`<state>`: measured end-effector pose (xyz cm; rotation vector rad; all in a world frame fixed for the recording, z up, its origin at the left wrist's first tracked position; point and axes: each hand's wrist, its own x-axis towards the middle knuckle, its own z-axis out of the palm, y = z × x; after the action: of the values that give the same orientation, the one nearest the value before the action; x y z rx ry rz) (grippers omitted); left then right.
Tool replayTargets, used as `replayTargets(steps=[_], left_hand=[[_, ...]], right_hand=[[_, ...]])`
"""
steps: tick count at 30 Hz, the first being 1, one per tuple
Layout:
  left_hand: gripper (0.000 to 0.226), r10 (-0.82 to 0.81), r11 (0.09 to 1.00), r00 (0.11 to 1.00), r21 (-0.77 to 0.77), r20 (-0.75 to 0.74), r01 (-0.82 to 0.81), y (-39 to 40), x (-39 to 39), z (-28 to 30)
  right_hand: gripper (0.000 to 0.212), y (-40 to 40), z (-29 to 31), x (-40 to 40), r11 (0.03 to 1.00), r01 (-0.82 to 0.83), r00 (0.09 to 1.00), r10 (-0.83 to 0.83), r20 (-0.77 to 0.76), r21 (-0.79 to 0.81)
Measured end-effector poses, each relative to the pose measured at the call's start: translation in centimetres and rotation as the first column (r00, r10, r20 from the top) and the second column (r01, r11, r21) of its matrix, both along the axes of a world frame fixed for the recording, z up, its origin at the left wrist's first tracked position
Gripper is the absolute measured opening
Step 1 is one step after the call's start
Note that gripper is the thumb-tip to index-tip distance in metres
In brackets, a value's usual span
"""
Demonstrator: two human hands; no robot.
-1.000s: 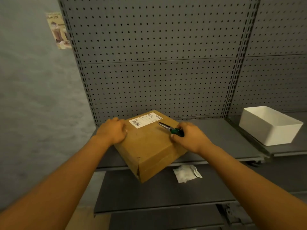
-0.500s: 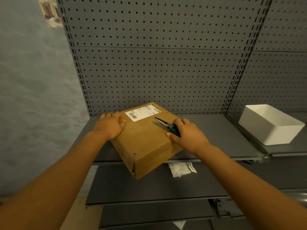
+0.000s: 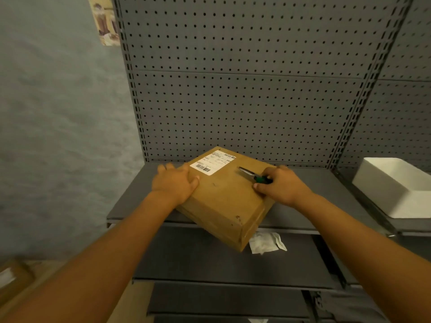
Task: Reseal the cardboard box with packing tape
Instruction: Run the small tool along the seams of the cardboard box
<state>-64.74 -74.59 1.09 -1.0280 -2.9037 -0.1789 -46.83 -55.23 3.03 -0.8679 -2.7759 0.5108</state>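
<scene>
Forearms reach in from the near edge toward a grey shelf (image 3: 149,206), where the cardboard box (image 3: 224,199) sits turned at an angle, its near corner jutting out past the shelf's front lip. On a lower shelf under that overhang lies a crumpled white packet (image 3: 265,243). The left hand (image 3: 173,184) rests on the box's left top edge, fingers draped over the side and thumb on the lid, bracing it rather than pinching. The right hand (image 3: 283,185) is curled at the right edge around a green-handled tool (image 3: 255,176), probably scissors, whose metal tip points across the lid toward the shipping label (image 3: 213,162). No tape roll shows anywhere, and I cannot tell whether the top seam is closed, so the job looks barely begun. My judgement is that the step in hand is squaring the box up: slide it fully back onto the shelf so the corner is supported, keep both palms low on the sides so the flaps are not pushed in, and keep the blade tip off the cardboard while shifting. Off to the right stands a white bin (image 3: 394,187) on the neighbouring shelf; behind everything rises the grey pegboard (image 3: 245,89), with a poster (image 3: 105,22) on the wall at far left
</scene>
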Motion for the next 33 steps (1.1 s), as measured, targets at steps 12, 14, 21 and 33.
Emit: replayTargets(steps=[12, 14, 21, 33], left_hand=[[0.072, 0.052, 0.993, 0.999, -0.11, -0.012, -0.053, -0.9, 1.6, 0.9], [0.075, 0.033, 0.993, 0.999, -0.112, 0.018, -0.031, -0.9, 1.7, 1.0], [0.072, -0.116, 0.992, 0.989, -0.03, 0.095, 0.12, -0.3, 1.2, 1.4], [0.099, -0.278, 0.951, 0.912, -0.05, 0.301, 0.306, 1.3, 0.6, 1.9]], right_hand=[[0.042, 0.0, -1.3, -0.5, 1.0, 0.003, 0.996, 0.0, -0.091, 0.029], [0.042, 0.5, -1.5, -0.9, 0.999, 0.029, 0.994, -0.025, -0.103, 0.039], [0.047, 1.8, -1.4, -1.4, 0.998, 0.051, 0.993, -0.048, -0.108, 0.026], [0.021, 1.1, 1.4, -0.9, 0.996, -0.005, 0.985, -0.011, -0.175, -0.088]])
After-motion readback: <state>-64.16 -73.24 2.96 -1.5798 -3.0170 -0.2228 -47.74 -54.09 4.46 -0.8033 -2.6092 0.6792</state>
